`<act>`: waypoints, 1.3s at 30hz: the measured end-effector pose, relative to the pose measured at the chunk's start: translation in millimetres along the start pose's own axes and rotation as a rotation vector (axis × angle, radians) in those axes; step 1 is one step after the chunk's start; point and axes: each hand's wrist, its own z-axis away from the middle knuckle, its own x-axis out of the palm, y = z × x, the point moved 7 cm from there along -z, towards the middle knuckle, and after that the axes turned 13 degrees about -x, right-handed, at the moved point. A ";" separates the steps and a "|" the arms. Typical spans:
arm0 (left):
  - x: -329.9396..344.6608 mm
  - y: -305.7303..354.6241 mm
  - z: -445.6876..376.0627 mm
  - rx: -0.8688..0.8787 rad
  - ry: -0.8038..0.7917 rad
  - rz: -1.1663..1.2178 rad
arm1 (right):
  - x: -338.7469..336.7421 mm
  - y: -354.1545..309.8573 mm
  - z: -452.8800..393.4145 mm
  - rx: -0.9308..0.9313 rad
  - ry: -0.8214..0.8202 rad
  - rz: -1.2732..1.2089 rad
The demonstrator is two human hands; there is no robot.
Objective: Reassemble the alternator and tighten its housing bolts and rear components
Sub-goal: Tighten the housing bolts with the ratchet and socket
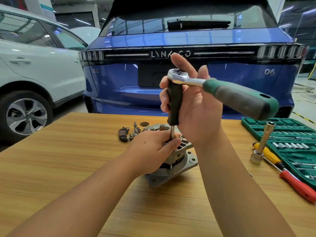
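The grey metal alternator [186, 159] stands on the wooden table [68, 151], partly covered by my left hand [153, 147]. That hand rests on the housing top and pinches the thin steel shaft [172, 132] of a driver where it meets the alternator. The driver's black handle [174, 103] stands upright, gripped by my right hand [196, 106]. A chrome ratchet with a green and grey handle [239, 98] sits on top of the black handle and points right, toward me. The bolt under the shaft is hidden.
Loose small parts, a black piece [123, 134] and a washer [144, 124] lie behind the alternator. At the right are a green socket set case [290, 144], a long socket extension [263, 144] and a red and yellow screwdriver [290, 178]. A blue car [119, 79] stands beyond the table.
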 end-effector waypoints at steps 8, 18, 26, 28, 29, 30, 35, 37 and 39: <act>0.7 -5.1 -3.8 -0.055 0.001 0.058 | -5.1 5.4 0.6 0.049 0.079 -0.005; 5.0 -5.1 -3.4 -0.062 -0.034 0.100 | -26.2 9.1 3.2 0.085 0.282 0.233; 6.5 -7.7 -8.3 -0.098 -0.028 0.092 | -21.1 1.0 7.8 -0.139 0.188 0.136; 5.2 -7.4 -7.2 -0.107 -0.018 0.120 | -15.3 -3.7 4.5 -0.174 0.131 0.209; 4.7 -7.0 -6.5 -0.109 -0.017 0.126 | -12.4 -4.5 1.2 -0.159 0.094 0.243; 4.5 -6.4 -6.0 -0.110 -0.020 0.127 | -10.1 -4.5 -1.1 -0.125 0.068 0.259; 3.3 -3.4 -4.9 -0.111 -0.025 0.128 | -9.0 -4.2 7.0 -0.010 0.112 -0.033; 3.3 -2.7 -4.9 -0.111 -0.027 0.134 | -5.3 -5.2 7.8 0.045 0.107 -0.027; 3.8 -2.5 -5.1 -0.115 -0.029 0.130 | -6.4 -5.8 3.1 0.098 0.096 0.086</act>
